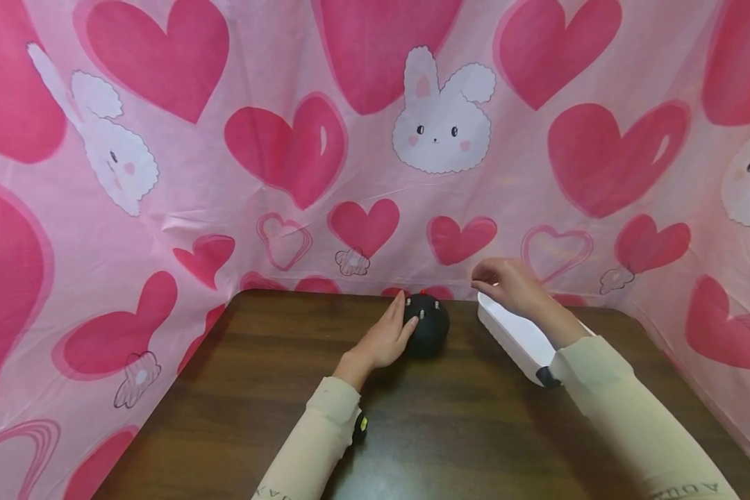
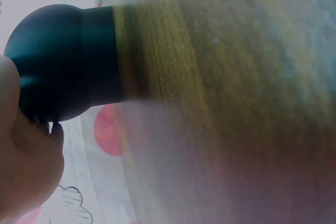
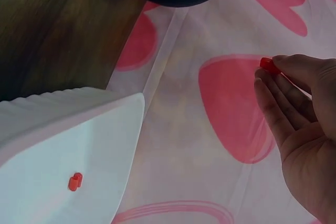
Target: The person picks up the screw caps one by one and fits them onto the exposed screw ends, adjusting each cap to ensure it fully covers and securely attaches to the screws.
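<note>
Our left hand (image 1: pixel 387 338) stretched toward twelve o'clock, fingers laid flat, our right hand (image 1: pixel 509 285) raised at two o'clock, fingertips (image 3: pixel 273 80) pinched together, both sleeved forearms extended.

Setting: makeshift tabletop booth, kind of building impossible to tell
Backdrop: pink cloth (image 1: pixel 375 173) printed with hearts and white rabbits, hung round three sides
Surface: dark wood-grain table (image 1: pixel 450 430), pushed against the cloth
Walls, furniture: hidden behind the cloth

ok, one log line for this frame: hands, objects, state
left hand: steadies black ball on table | right hand: pinches small red piece above white tray | tray: one red piece inside
</note>
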Motion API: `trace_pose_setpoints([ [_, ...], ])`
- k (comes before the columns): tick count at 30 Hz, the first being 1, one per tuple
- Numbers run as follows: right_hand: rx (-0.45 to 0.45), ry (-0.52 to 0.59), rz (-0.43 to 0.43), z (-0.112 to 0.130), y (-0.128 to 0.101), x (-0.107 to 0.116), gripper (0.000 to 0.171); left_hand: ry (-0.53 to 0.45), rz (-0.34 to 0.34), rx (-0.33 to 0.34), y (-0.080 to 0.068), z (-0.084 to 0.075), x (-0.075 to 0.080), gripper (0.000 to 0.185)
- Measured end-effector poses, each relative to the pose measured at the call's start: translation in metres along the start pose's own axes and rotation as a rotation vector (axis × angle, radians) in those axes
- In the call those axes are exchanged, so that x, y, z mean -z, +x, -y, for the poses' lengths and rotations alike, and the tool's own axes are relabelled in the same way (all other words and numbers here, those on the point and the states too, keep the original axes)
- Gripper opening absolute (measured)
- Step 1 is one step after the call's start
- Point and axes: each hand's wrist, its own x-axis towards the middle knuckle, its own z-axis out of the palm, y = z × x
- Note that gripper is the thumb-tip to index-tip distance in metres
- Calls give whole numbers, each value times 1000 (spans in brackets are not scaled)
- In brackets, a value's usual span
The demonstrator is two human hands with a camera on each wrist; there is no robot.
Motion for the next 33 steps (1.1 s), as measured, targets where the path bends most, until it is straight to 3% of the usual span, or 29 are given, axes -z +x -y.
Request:
trace_pose_setpoints([
  [16, 39, 34, -48, 12, 8, -11, 10, 14, -24, -28, 2, 2, -2, 78],
  [33, 21, 21, -22, 26, 13, -20, 12, 11, -26, -21, 0, 1, -3, 78],
])
